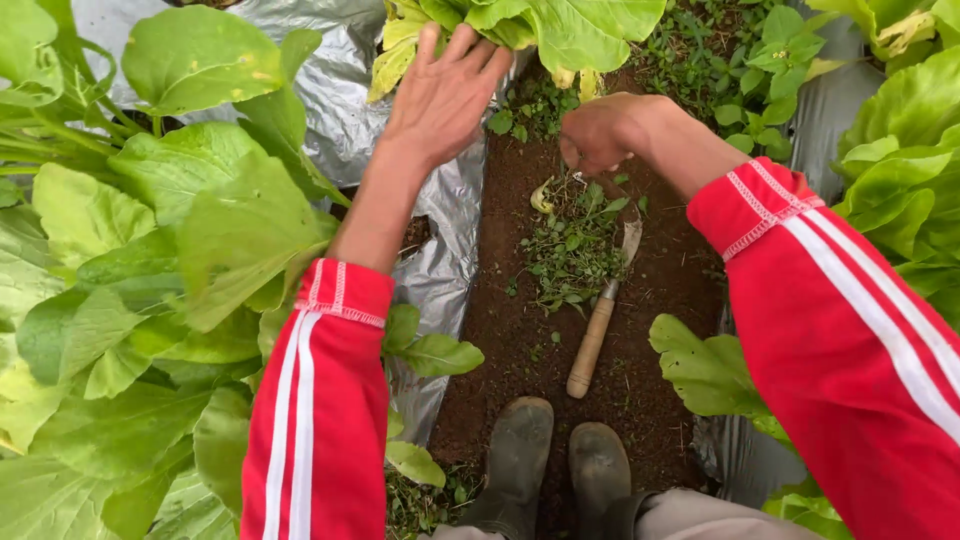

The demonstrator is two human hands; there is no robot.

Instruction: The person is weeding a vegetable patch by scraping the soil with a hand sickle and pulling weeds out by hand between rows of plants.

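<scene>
Left hand [445,95] fingers spread, touching broad green leafy plant [530,25] at furrow head | right hand [600,133] fingers curled tight over small weeds [575,245], contents hidden | wooden-handled sickle [603,320] lies on soil, near grey rubber boots [555,465] | risk: treading on blade, tearing silver plastic mulch [440,270].

A leafy green plant [520,25] is seen at the top of the soil path, its broad light-green leaves spread wide and a few outer leaves yellowed and drooping at the base. Its lower leaves are touched by the fingertips of the left hand [445,95], which is held flat and open. Just to the right, above a patch of small weeds [575,245], the right hand [600,135] is curled closed; something small may be pinched in it, but this cannot be made out.
</scene>
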